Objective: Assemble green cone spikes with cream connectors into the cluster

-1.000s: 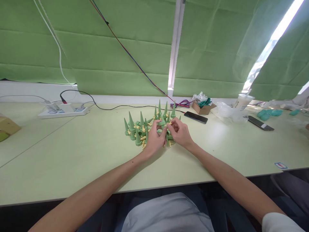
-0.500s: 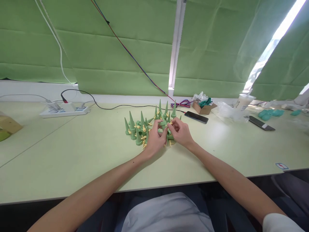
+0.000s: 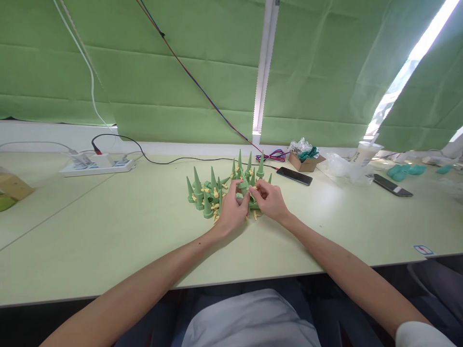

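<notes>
My left hand is closed on a green cone-topped toy piece, gripping it between thumb and fingers above the pile. Against its right side, my right hand pinches a small yellow piece, mostly hidden by the fingertips. Around both hands stand several green cone-shaped pieces, pointed end up. Small yellow figures lie or hang among them. Part of the pile is hidden behind my hands.
Behind the pile, a black phone lies by a cardboard box and coiled wires. A power strip sits at the left. Farther right are a plastic bag, a cup and a dark device.
My right hand has shifted slightly left and down against the green piece. My left hand keeps its grip almost unmoved.
</notes>
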Tool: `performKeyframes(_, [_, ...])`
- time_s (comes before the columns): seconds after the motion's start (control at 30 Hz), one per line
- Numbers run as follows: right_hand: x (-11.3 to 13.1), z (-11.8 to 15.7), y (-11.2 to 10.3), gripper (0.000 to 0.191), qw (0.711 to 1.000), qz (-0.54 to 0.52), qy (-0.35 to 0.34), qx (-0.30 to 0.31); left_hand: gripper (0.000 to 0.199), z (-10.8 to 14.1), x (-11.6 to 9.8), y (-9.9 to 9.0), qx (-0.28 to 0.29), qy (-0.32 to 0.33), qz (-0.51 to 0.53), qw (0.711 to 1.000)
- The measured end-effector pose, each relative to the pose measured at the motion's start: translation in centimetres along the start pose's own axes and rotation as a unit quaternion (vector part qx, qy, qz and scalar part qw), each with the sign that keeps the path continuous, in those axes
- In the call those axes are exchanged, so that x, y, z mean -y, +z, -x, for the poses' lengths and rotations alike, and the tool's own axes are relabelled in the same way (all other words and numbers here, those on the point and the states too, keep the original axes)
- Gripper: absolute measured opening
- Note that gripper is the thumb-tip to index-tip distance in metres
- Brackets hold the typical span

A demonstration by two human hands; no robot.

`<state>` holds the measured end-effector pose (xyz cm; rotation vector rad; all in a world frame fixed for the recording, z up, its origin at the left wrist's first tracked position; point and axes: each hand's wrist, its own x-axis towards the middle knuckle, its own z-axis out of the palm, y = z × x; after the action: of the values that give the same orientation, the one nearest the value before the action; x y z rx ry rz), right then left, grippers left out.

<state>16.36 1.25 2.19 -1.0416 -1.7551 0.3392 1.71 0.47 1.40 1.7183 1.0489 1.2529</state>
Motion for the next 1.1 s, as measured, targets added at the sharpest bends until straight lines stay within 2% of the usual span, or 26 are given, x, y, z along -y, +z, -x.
performKeyframes(0.2, [0.04,-0.04,-0.06,0.036,1.000,0.000,0.002,0.007,0.045,0.09,-0.05,-0.06,-0.006,0.003,0.002,1.000])
performKeyframes(0.57, [-0.09,-0.17,-0.06,0.046,1.000,0.029,0.000,-0.003,0.037,0.31,-0.13,-0.09,-0.002,0.029,-0.024,0.999])
performKeyframes(1.1, [-0.29,-0.24,0.11,0.049,0.999,0.041,-0.004,0.022,0.034,0.28,-0.47,-0.14,0.014,0.036,-0.057,0.998])
